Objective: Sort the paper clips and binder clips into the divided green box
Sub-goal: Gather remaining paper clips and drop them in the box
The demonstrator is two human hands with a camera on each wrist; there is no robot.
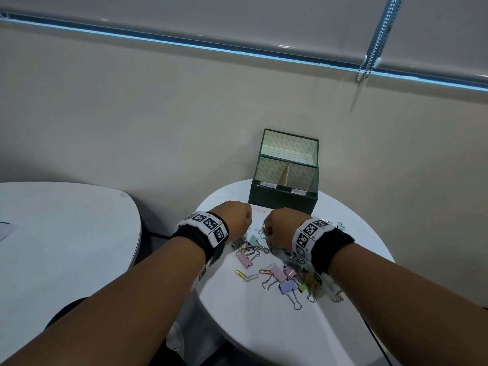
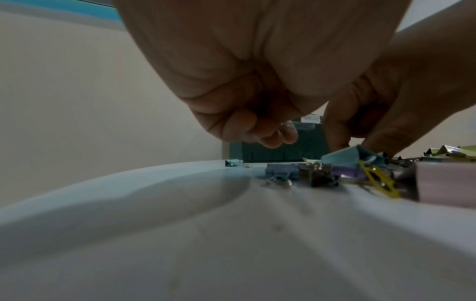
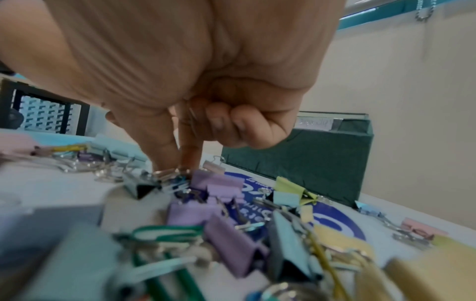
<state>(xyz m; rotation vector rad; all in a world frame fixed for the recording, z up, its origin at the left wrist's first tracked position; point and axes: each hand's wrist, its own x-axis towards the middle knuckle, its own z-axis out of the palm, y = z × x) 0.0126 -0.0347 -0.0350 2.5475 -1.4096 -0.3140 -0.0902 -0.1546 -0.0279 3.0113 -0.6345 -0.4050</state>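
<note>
1. The green box [image 1: 284, 199] is seen open at the round table's [image 1: 237, 326] far edge.
2. The right hand [image 3: 185, 85] is lowered, thumb and forefinger tips set among the clips [image 3: 213, 195]; whether one is pinched cannot be told.
3. The left hand [image 2: 244, 81] is held curled above the table, nothing gripped.

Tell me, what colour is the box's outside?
Dark green: the box, seen best in the head view.

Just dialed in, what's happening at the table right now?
A person is sorting a pile of clips on the round white table. The right hand reaches thumb and finger down into the pile; the left hand hovers curled, apparently empty. The green box behind stands open, its visible compartments looking empty.
</note>
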